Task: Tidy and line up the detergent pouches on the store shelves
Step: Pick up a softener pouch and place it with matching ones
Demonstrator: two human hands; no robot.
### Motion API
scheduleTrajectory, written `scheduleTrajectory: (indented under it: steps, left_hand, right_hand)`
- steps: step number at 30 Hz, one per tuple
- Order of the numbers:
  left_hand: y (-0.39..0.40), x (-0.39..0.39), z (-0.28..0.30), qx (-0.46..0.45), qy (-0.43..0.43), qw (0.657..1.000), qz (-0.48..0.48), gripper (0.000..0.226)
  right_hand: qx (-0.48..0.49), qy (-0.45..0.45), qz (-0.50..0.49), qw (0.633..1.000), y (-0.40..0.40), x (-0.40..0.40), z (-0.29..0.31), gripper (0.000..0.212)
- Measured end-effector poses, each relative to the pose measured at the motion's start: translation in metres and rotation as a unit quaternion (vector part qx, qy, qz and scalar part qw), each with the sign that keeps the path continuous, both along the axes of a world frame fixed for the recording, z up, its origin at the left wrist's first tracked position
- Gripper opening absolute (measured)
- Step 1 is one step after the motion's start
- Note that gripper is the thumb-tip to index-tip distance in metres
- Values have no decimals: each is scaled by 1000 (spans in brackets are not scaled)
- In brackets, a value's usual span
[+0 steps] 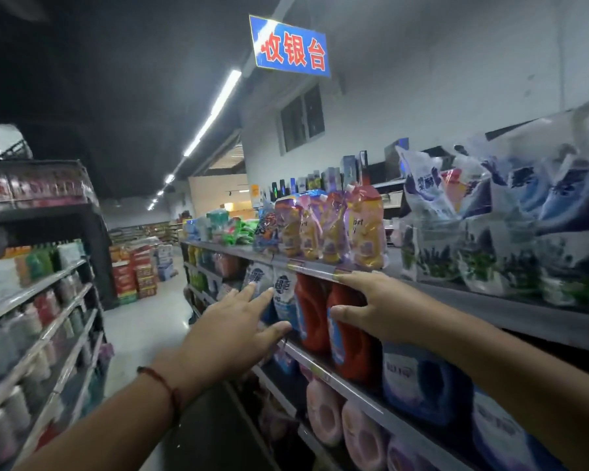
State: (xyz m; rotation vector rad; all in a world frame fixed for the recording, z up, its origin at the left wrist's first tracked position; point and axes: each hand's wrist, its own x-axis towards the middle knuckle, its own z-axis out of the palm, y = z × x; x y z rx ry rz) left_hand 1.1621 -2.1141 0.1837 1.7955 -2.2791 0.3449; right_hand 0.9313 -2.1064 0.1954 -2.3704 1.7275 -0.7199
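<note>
Orange and pink detergent pouches (334, 226) stand in a row on the top shelf (473, 300) on the right, some leaning. Bigger white and blue pouches (504, 226) are stacked to their right. White and blue pouches (283, 294) stand on the shelf below, beside red detergent bottles (312, 314). My left hand (238, 328) reaches toward those lower pouches with fingers straight, fingertips at them. My right hand (371, 304) is open, its fingers stretched along the top shelf's front edge, thumb in front of a red bottle. Neither hand holds anything.
Blue (422, 385) and pink jugs (323, 413) fill the lower shelves. A second rack of bottles (41, 300) lines the aisle's left side. Stacked red cartons (136, 273) stand at the aisle's far end. A blue sign (289, 49) hangs overhead.
</note>
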Motion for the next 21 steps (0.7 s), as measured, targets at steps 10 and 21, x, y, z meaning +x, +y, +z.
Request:
scheduleTrajectory:
  steps: [10,21]
  left_hand:
    - [-221,18,12,-3,7,999,-44,76]
    - [-451,34,-5,-44,12,974,-221,75]
  right_hand:
    - [6,-60,-47,997,-226,24,10,72]
    - [-51,-170,-224,958,-394,42,5,85]
